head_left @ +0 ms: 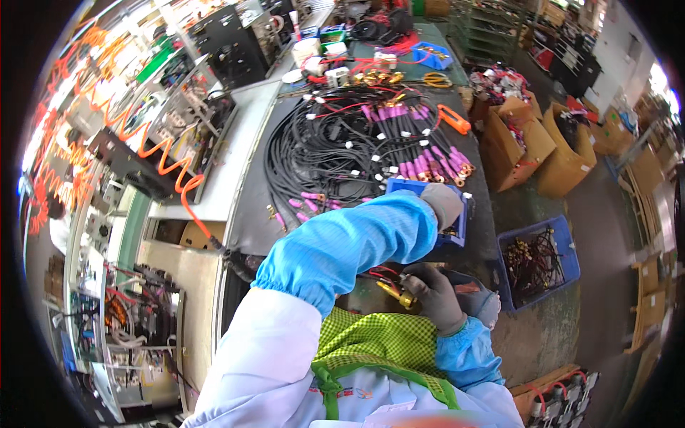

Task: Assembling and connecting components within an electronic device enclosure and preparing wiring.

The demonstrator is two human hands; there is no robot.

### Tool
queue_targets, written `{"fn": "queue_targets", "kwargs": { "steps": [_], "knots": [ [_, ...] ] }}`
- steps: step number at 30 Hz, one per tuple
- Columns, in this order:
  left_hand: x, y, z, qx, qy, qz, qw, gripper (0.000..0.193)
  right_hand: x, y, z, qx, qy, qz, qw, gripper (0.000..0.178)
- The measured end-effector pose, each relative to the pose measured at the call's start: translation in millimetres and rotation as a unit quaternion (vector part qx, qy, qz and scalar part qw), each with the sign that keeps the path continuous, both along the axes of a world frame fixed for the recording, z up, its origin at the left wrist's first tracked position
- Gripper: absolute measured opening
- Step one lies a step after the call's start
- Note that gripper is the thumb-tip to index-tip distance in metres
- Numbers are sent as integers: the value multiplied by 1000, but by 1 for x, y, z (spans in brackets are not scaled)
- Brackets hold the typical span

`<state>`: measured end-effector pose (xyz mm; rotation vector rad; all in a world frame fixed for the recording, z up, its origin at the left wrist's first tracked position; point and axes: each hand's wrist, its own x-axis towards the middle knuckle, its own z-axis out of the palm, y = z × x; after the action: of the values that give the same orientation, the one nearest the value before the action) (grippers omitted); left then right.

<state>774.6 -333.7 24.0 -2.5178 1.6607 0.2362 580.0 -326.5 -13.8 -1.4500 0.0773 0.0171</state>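
My left arm, in a blue sleeve cover, crosses in front of me, and my grey-gloved left hand dips into a small blue bin at the table's near right. Its fingers are hidden, so I cannot see what they touch. Close to my body, my gloved right hand is closed around a brass fitting with thin red wires beside it. Beyond the bin lies a large heap of coiled black cables, many with purple sleeves and brass ends.
An orange-handled tool lies at the table's right. On the floor to the right stand a blue crate of cables and open cardboard boxes. An orange coiled air hose hangs at the left. More fittings and a blue tray sit farther back.
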Motion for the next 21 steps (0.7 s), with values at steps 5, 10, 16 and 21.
{"fn": "queue_targets", "kwargs": {
  "steps": [5, 10, 16, 21],
  "knots": [
    [1, 23, 18, -136, 34, 20, 990, 23, -2, -7, -2, -43, 1, -29, 999, 32],
    [7, 100, 22, -377, 483, 95, 785, 27, 6, -9, -2, 12, 2, -69, 998, 24],
    [-23, 164, 5, -256, 610, 228, 714, 29, 13, -11, 7, 70, 33, -65, 995, 24],
    [-38, 167, -17, -314, 536, 154, 768, 25, 15, -7, 4, 124, 21, -58, 990, 26]
  ]
}}
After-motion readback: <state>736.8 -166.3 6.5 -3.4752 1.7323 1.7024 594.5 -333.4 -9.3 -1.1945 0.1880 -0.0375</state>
